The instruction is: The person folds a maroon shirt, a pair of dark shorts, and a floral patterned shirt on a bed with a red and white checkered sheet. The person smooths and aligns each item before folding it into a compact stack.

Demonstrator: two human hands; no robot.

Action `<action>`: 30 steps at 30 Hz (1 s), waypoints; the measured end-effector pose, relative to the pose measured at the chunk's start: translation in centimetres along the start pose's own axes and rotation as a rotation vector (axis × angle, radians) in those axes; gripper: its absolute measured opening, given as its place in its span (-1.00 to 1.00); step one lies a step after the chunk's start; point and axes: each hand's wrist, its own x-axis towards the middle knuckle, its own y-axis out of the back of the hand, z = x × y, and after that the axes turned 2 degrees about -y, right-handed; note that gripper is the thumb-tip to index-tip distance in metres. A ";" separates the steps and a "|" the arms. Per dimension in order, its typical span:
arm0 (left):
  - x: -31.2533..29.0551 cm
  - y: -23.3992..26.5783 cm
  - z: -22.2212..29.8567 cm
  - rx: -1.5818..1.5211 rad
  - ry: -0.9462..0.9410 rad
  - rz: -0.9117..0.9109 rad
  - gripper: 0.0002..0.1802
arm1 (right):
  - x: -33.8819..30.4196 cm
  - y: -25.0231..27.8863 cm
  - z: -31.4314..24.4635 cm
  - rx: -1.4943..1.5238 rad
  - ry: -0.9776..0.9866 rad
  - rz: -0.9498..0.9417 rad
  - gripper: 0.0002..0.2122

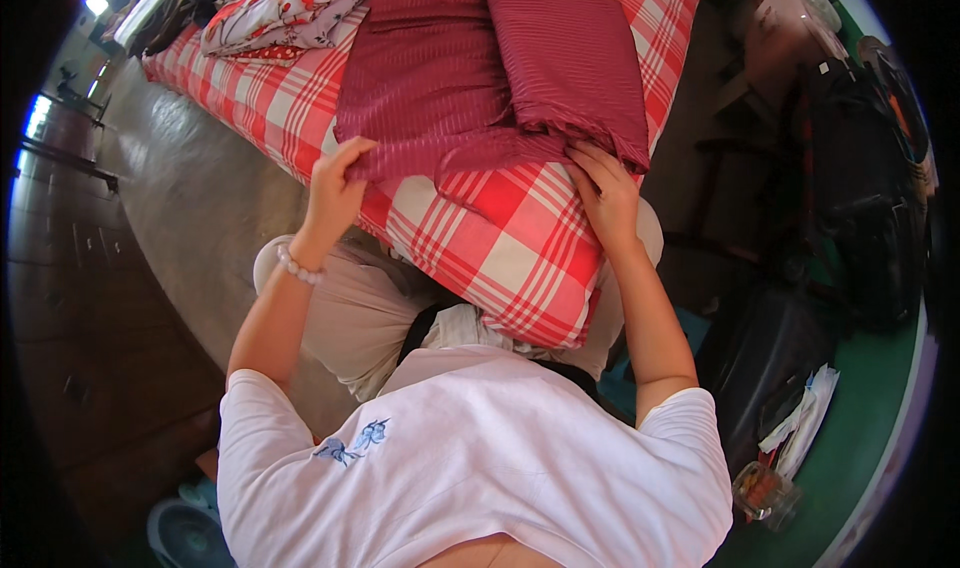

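Observation:
A maroon cloth [420,63] with fine shiny stripes lies partly folded on a bed with a red and white checked sheet [510,258]. Its right part is doubled over into a thicker panel, and a narrow strip runs along the near edge. My left hand [335,188] pinches the near left corner of the cloth between thumb and fingers. At the near right edge, where the fabric bunches up, my right hand [608,196] grips the cloth, its thumb partly hidden.
Folded floral clothes [285,13] lie at the bed's far left. Dark wooden cabinets [90,298] stand along the left, beyond a strip of floor. To the right are a black bag [860,148], a glass jar [765,493] and some papers [805,423]. A blue basin [190,533] sits at lower left.

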 end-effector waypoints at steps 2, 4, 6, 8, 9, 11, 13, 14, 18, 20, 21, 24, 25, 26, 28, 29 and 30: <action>1.4 0.0 -1.1 -0.082 0.118 -0.020 -0.65 | 0.3 -0.2 0.1 -0.103 0.009 -0.008 -0.77; 2.3 -0.1 -1.9 -0.105 0.162 -0.028 -0.70 | 0.3 -0.5 0.2 -0.201 -0.005 -0.011 -0.78; 2.6 0.0 -1.5 -0.108 0.210 -0.081 -0.73 | 0.2 -0.6 0.5 -0.303 -0.047 -0.002 -0.80; 2.7 0.2 -1.6 -0.073 0.248 -0.154 -0.73 | 0.4 -0.3 0.6 -0.236 -0.009 0.007 -0.80; 2.8 0.5 -1.5 -0.093 0.201 -0.201 -0.73 | 0.6 -0.1 0.8 -0.203 0.009 0.011 -0.80; 3.3 1.3 -1.2 -0.131 0.105 -0.296 -0.73 | 1.0 0.3 1.1 -0.084 -0.058 0.006 -0.81; 3.5 1.9 -1.5 -0.196 0.080 -0.360 -0.74 | 1.7 0.8 1.5 0.016 -0.115 -0.008 -0.86; 3.6 2.0 -1.5 -0.228 0.069 -0.392 -0.74 | 2.1 1.0 1.6 -0.045 -0.068 0.002 -0.87; 3.6 1.8 -0.9 -0.169 0.208 -0.339 -0.73 | 3.3 1.4 1.6 -0.120 -0.031 -0.005 -0.87; 3.5 1.2 -1.1 -0.098 0.250 -0.271 -0.72 | 3.5 1.3 1.1 -0.103 -0.159 -0.059 -0.86; 3.7 1.1 -1.0 -0.124 0.316 -0.276 -0.71 | 3.5 1.1 0.6 -0.109 -0.258 -0.099 -0.86; 4.5 0.9 -1.2 -0.109 0.443 -0.287 -0.67 | 3.4 0.5 0.8 -0.072 -0.283 -0.074 -0.85; 4.8 0.7 -1.8 -0.043 0.437 -0.291 -0.66 | 3.4 0.3 1.0 -0.050 -0.247 -0.041 -0.85; 5.2 0.7 -1.9 0.023 0.434 -0.294 -0.66 | 3.6 0.2 0.9 -0.037 -0.219 -0.019 -0.85; 6.0 0.7 -1.7 0.234 0.389 -0.288 -0.69 | 3.9 -0.1 0.7 -0.012 -0.163 0.026 -0.86; 6.4 0.5 -1.2 0.338 0.365 -0.286 -0.70 | 4.0 -0.3 0.9 -0.038 -0.156 0.020 -0.86; 6.6 0.3 -0.6 0.474 0.279 -0.240 -0.74 | 4.0 -0.6 1.4 -0.065 -0.149 0.014 -0.86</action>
